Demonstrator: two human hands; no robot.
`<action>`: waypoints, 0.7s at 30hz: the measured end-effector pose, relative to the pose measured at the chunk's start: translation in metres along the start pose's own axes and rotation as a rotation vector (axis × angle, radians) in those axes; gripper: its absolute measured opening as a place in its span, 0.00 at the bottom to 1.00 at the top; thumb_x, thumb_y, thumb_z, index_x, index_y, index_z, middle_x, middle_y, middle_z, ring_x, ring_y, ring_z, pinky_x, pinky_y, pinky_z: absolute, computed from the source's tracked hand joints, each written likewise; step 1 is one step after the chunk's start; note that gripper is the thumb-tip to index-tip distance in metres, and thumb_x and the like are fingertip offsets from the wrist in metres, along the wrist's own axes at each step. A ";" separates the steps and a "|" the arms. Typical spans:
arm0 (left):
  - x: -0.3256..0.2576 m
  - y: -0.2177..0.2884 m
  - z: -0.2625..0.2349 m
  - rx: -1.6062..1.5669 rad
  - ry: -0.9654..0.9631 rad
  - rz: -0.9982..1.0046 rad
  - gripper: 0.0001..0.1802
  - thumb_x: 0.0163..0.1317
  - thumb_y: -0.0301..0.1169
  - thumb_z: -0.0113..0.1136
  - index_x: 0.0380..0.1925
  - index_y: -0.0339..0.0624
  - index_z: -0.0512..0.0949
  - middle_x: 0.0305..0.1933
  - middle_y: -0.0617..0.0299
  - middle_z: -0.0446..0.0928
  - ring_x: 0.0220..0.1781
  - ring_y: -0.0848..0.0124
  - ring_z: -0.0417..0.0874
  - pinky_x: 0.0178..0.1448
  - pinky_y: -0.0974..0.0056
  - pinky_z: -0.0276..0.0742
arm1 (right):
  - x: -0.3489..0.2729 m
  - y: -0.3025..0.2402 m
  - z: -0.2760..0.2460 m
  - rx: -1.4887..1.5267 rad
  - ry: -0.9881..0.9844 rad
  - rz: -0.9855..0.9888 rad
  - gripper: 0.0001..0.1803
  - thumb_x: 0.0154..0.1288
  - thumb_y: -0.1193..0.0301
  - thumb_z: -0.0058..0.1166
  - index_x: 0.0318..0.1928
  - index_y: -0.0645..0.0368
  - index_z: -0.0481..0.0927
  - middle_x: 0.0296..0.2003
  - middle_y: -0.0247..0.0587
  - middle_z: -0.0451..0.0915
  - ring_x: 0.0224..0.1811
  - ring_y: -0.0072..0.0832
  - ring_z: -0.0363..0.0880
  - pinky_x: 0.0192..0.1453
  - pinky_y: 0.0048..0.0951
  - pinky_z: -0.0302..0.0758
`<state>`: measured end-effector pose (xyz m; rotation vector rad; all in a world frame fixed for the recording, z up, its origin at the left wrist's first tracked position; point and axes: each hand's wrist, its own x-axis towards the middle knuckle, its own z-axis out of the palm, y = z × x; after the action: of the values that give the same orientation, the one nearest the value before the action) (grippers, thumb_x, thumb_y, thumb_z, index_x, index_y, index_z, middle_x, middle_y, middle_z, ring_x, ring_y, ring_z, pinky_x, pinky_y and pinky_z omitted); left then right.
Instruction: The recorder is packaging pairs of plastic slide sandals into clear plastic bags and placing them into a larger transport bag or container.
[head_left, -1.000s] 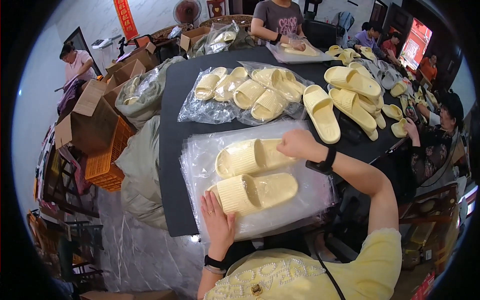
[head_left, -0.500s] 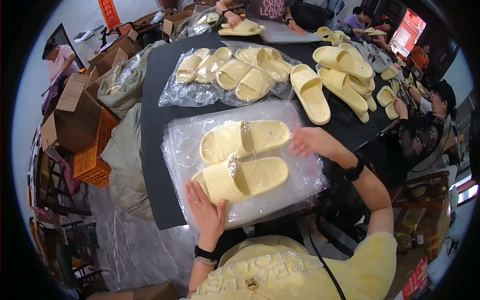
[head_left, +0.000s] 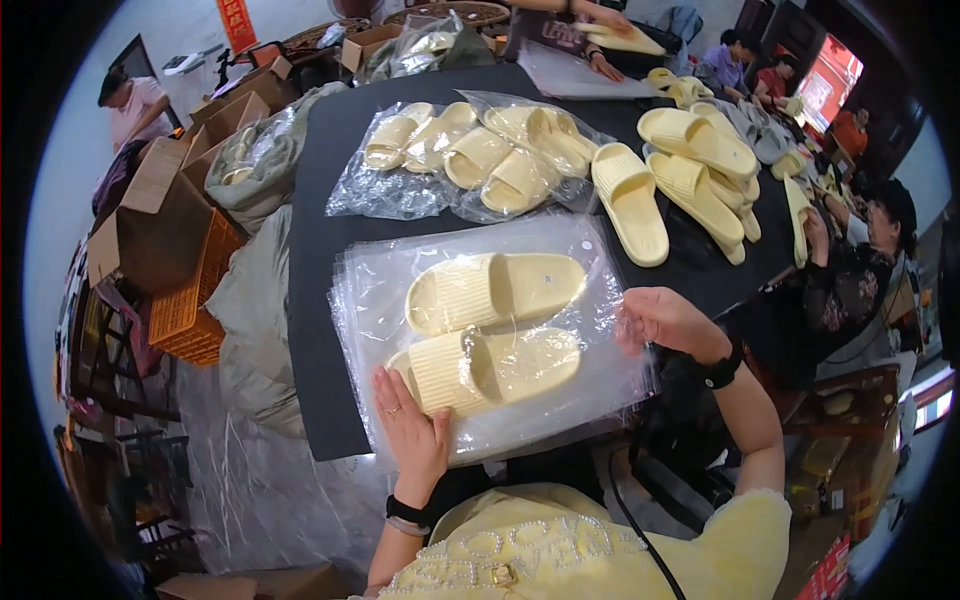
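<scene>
A pair of pale yellow slippers lies side by side on a stack of clear plastic bags (head_left: 375, 270), the upper slipper (head_left: 545, 285) farther from me than the lower slipper (head_left: 535, 365). Shiny clear film crosses over both, so they appear to be inside the top bag. My left hand (head_left: 412, 425) rests with fingers stretched out on the toe end of the lower slipper and the film. At the right edge of the stack, my right hand (head_left: 672, 322) has its fingers curled together on the clear film of the bag's edge.
Bagged yellow slippers (head_left: 475, 155) lie farther back on the black table (head_left: 325, 330). Loose slippers (head_left: 700, 180) are piled at the right. Co-workers sit or stand around the table; one person (head_left: 845, 260) holds a slipper. Cartons (head_left: 160, 230), an orange crate (head_left: 195, 290) and sacks stand left.
My right hand has moved from the slipper's heel to the bag's right edge, and its fingers have closed there. My left hand stays in place. Across the table, a co-worker has lifted a slipper.
</scene>
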<state>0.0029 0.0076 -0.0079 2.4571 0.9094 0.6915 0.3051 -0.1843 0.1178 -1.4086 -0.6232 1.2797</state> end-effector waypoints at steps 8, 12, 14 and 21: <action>0.005 0.009 -0.021 0.112 -0.058 -0.094 0.39 0.64 0.49 0.44 0.66 0.33 0.48 0.71 0.43 0.45 0.73 0.48 0.44 0.71 0.45 0.38 | 0.068 0.011 0.004 -1.478 -0.143 -0.627 0.26 0.55 0.65 0.56 0.54 0.57 0.70 0.51 0.49 0.72 0.49 0.48 0.71 0.54 0.41 0.69; 0.000 -0.004 -0.010 0.162 -0.021 -0.137 0.39 0.64 0.52 0.41 0.66 0.33 0.50 0.70 0.47 0.50 0.73 0.50 0.46 0.71 0.44 0.38 | 0.102 0.008 0.040 -1.541 -0.314 -0.570 0.27 0.57 0.61 0.54 0.56 0.57 0.68 0.54 0.51 0.67 0.49 0.49 0.70 0.55 0.44 0.67; -0.003 -0.008 -0.005 0.161 0.002 -0.133 0.39 0.64 0.52 0.40 0.66 0.33 0.50 0.71 0.47 0.49 0.73 0.51 0.46 0.71 0.44 0.38 | 0.116 0.002 0.059 -1.573 -0.455 -0.702 0.27 0.57 0.58 0.54 0.54 0.59 0.68 0.51 0.52 0.67 0.50 0.49 0.68 0.54 0.44 0.66; -0.003 -0.008 0.001 0.164 -0.002 -0.126 0.43 0.64 0.56 0.35 0.66 0.32 0.47 0.71 0.47 0.47 0.73 0.53 0.45 0.71 0.45 0.36 | 0.158 0.035 0.103 -1.479 -0.247 -0.620 0.16 0.53 0.69 0.52 0.40 0.66 0.76 0.42 0.57 0.70 0.44 0.51 0.71 0.47 0.44 0.70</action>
<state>-0.0018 0.0109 -0.0140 2.5141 1.1506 0.5920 0.2458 -0.0166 0.0461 -1.8685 -2.2466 0.3353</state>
